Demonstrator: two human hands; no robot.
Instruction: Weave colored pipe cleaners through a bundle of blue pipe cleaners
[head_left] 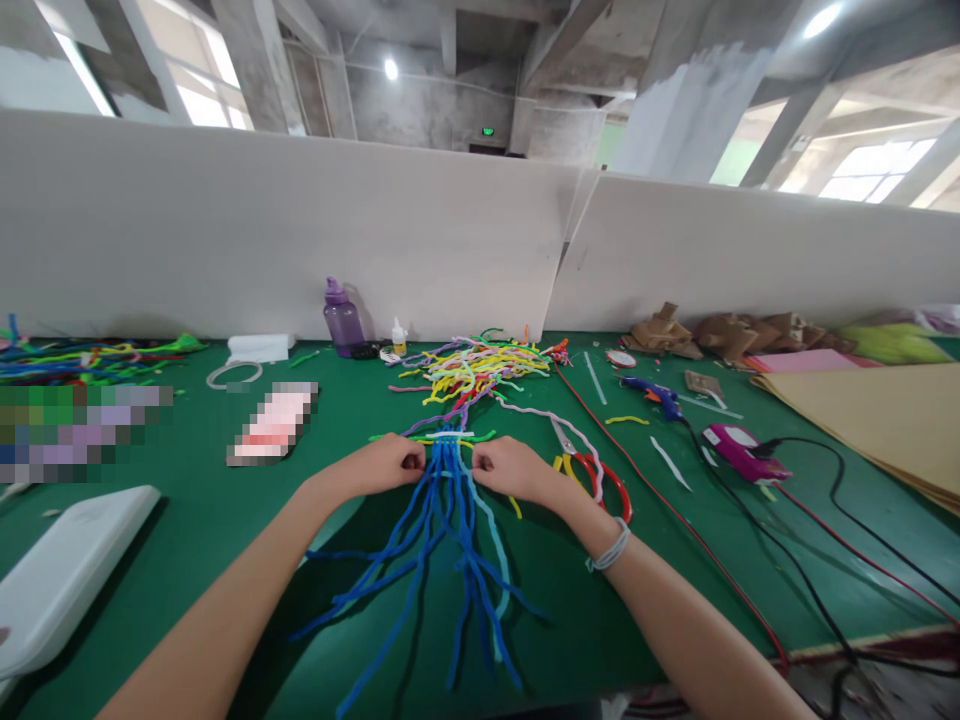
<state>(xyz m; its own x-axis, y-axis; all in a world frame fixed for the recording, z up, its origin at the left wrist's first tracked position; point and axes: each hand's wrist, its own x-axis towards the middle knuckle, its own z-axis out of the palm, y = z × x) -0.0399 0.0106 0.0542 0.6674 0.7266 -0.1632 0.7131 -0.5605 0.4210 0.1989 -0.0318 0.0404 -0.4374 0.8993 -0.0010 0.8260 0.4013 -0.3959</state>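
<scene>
My left hand is closed in a pinch at the left edge of a bundle of blue pipe cleaners. Opposite it, my right hand pinches at the bundle's right edge, where a light blue pipe cleaner hangs down toward me. The blue strands hang from a short white strip lying crosswise and fan out over the table. What exactly each fingertip grips is partly hidden. Just beyond lies a heap of yellow, pink and purple pipe cleaners.
Red-handled scissors lie beside my right wrist. Farther right are a blue glue gun, a magenta device with cables, and brown paper. A purple bottle stands by the white partition; a white box-like object lies left.
</scene>
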